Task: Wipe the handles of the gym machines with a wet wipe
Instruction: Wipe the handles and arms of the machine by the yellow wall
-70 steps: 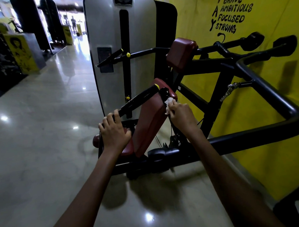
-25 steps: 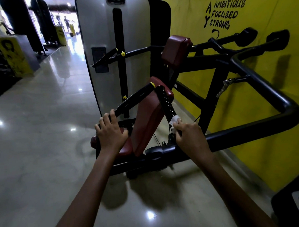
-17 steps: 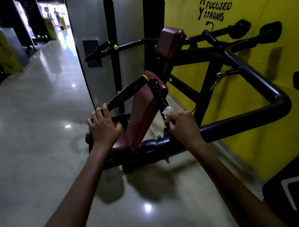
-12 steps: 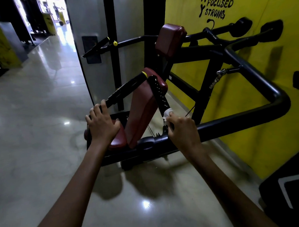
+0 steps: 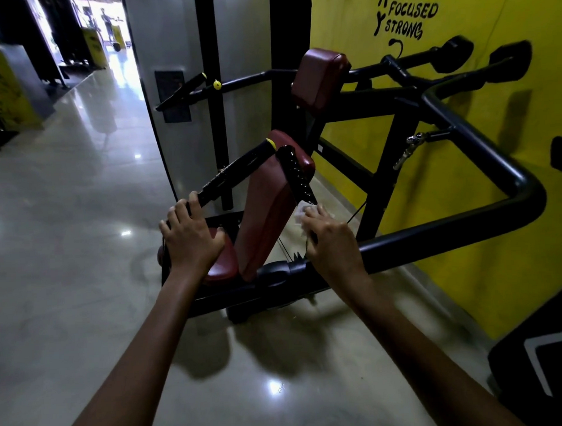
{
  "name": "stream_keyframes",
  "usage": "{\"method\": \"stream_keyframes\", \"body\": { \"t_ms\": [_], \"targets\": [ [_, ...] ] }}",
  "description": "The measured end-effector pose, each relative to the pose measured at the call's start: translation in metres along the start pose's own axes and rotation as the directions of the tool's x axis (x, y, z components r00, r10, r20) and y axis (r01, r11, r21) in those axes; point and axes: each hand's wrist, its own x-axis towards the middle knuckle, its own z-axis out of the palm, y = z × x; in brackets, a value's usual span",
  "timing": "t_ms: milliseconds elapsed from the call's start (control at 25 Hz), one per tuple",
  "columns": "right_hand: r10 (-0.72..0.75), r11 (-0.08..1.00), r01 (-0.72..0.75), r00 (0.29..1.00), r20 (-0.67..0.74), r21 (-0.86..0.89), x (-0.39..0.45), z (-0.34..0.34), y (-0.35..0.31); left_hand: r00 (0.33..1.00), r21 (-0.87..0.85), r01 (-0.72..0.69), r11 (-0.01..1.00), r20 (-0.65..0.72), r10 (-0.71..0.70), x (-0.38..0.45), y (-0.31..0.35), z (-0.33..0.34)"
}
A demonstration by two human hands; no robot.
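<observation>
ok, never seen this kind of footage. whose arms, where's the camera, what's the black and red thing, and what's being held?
One picture, from a wide-angle camera worn on a person's head, looking forward and down, so the arms are the wearer's own. In front stands a gym machine with a black tube frame and dark red pads, on a glossy floor beside a yellow wall. The left hand grips the lower end of the left handle. The right hand presses a white wet wipe round the lower end of the ribbed right handle.
</observation>
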Motion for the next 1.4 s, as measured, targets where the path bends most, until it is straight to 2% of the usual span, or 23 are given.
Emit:
{"method": "stream_keyframes", "body": {
  "t_ms": [120,200,360,520,680,800,1080,1160,1200,1240,1280,1320,1360,1400],
  "targets": [
    [0.102,0.994,-0.100,0.994,-0.036,0.039,0.011,-0.002,0.004,1.000,0.003,0.005,1.000,-0.007,-0.004,0.000,0.000,0.000],
    [0.082,0.996,-0.083,0.996,-0.033,-0.025,0.014,0.001,0.003,1.000,0.002,0.007,1.000,-0.006,-0.007,0.000,0.000,0.000],
    [0.101,0.995,-0.102,0.992,-0.081,-0.003,0.021,-0.001,0.012,1.000,-0.005,0.006,1.000,-0.008,-0.006,0.000,0.001,0.000],
    [-0.011,0.991,0.008,1.000,-0.020,-0.137,0.039,0.003,0.006,1.000,0.008,0.000,1.000,-0.010,0.000,0.000,0.000,0.000],
    [-0.025,0.998,0.025,1.000,-0.007,-0.054,0.047,-0.005,0.017,1.000,-0.003,0.000,1.000,-0.009,0.000,-0.001,0.001,0.000],
    [-0.042,0.992,0.041,0.999,-0.009,-0.117,0.041,-0.002,0.018,1.000,-0.011,-0.003,1.000,-0.025,0.003,-0.001,0.002,-0.001],
    [0.103,0.995,-0.103,0.994,0.044,-0.017,0.101,0.021,0.004,1.000,-0.015,-0.008,1.000,-0.023,0.007,-0.001,0.000,0.001],
    [0.156,0.977,-0.162,0.986,0.056,0.138,0.118,0.023,0.010,1.000,-0.023,-0.005,1.000,-0.025,0.004,-0.001,0.000,0.001],
    [0.219,0.930,-0.237,0.971,0.095,0.282,0.128,0.022,0.017,1.000,-0.021,-0.008,1.000,-0.028,0.007,-0.001,0.001,0.001],
    [0.292,0.812,-0.345,0.938,0.185,0.471,0.134,0.017,0.022,1.000,-0.019,-0.011,1.000,-0.029,0.011,-0.001,0.001,0.001],
    [0.335,0.618,-0.468,0.884,0.327,0.632,0.139,0.013,0.027,1.000,-0.014,-0.015,1.000,-0.027,0.015,-0.002,0.001,0.001],
    [0.330,0.419,-0.575,0.817,0.473,0.702,0.140,0.007,0.030,1.000,-0.005,-0.017,1.000,-0.019,0.017,-0.002,0.001,0.002],
    [0.312,0.269,-0.651,0.756,0.576,0.709,0.140,0.003,0.032,1.000,0.010,-0.017,1.000,-0.009,0.017,-0.002,0.001,0.002],
    [0.292,0.191,-0.702,0.708,0.644,0.686,0.139,-0.002,0.034,1.000,0.023,-0.014,1.000,0.002,0.014,-0.001,0.002,0.003]
  ]
}}
